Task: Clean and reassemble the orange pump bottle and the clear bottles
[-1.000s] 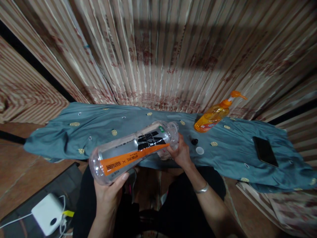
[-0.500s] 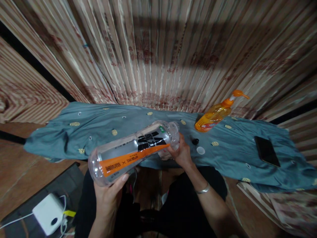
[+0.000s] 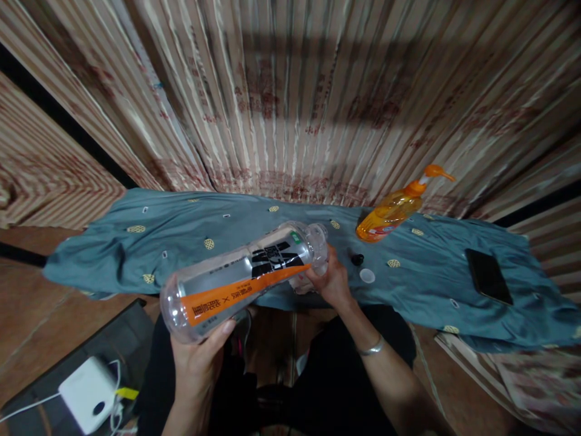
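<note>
A large clear plastic bottle [image 3: 240,275] with a silver, black and orange label lies tilted across the view, its base at the lower left and its neck at the upper right. My left hand [image 3: 200,357] grips it from below near the base. At the neck end, my right hand [image 3: 330,275] is closed around a small clear container [image 3: 320,251], whose shape is partly hidden by the fingers and the bottle. A black cap [image 3: 357,260] and a white round lid [image 3: 367,276] lie on the cloth just right of my right hand.
An orange pump bottle [image 3: 389,215] stands on the teal cloth [image 3: 245,218] at the back right. A dark phone [image 3: 488,276] lies further right. At the lower left, a white device [image 3: 88,393] with cables rests on a dark surface. Striped curtains hang behind.
</note>
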Demonstrator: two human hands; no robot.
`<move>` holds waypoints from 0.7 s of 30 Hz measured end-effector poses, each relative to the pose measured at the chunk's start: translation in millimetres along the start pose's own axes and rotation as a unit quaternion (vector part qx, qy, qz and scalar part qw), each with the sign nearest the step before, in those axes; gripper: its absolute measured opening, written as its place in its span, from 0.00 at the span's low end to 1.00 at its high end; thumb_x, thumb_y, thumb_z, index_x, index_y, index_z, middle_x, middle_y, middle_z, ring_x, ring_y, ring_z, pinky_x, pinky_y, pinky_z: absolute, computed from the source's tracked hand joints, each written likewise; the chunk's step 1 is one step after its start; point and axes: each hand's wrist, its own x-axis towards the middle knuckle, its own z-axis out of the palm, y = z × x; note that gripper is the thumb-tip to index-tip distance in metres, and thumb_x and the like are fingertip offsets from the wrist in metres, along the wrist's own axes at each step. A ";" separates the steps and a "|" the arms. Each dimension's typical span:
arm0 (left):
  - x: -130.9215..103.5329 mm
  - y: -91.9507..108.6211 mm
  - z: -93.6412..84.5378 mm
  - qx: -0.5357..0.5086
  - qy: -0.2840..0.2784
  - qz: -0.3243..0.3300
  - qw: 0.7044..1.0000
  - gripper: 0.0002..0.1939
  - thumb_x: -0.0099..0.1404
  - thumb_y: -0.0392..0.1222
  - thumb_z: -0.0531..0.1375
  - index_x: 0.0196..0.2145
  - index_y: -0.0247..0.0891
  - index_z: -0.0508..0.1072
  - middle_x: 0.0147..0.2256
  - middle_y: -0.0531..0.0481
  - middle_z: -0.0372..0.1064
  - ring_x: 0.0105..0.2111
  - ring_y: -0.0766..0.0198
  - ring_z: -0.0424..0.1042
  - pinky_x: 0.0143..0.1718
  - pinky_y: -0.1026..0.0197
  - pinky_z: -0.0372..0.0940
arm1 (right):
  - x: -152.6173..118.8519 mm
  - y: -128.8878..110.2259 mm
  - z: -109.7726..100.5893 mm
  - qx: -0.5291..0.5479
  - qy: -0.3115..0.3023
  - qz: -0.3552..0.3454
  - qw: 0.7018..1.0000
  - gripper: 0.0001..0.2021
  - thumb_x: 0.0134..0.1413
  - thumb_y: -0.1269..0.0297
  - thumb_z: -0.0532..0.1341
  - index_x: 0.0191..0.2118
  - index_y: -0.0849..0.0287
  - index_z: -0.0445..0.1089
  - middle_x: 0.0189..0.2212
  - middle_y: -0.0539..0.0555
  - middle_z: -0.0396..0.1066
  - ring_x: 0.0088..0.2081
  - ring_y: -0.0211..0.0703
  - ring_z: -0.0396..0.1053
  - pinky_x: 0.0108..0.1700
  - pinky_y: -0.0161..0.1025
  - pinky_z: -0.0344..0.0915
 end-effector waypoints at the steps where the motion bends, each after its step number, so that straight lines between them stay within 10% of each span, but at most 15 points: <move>1: -0.5 2.1 0.8 -0.006 0.001 -0.009 1.000 0.62 0.47 0.51 0.90 0.77 0.56 0.74 0.66 0.44 0.80 0.63 0.38 0.82 0.77 0.24 0.68 | 0.1 -0.1 0.0 0.001 -0.001 -0.002 1.000 0.36 0.51 0.50 0.70 0.66 0.56 0.75 0.50 0.61 0.90 0.48 0.67 0.90 0.51 0.60 0.88; 9: -3.5 7.5 4.8 -0.001 0.014 -0.022 1.000 0.64 0.43 0.54 0.91 0.76 0.54 0.76 0.64 0.45 0.81 0.63 0.37 0.82 0.79 0.18 0.62 | 0.4 2.9 1.4 -0.018 0.006 -0.009 1.000 0.36 0.52 0.50 0.71 0.66 0.56 0.75 0.50 0.61 0.90 0.47 0.66 0.90 0.51 0.58 0.88; 21: 7.2 -5.5 -10.3 -0.013 -0.006 -0.015 1.000 0.60 0.43 0.49 0.90 0.72 0.52 0.78 0.63 0.44 0.82 0.57 0.43 0.84 0.68 0.33 0.79 | 0.3 1.6 1.4 -0.013 0.003 -0.005 1.000 0.34 0.53 0.51 0.71 0.65 0.54 0.74 0.51 0.60 0.90 0.49 0.66 0.90 0.52 0.58 0.88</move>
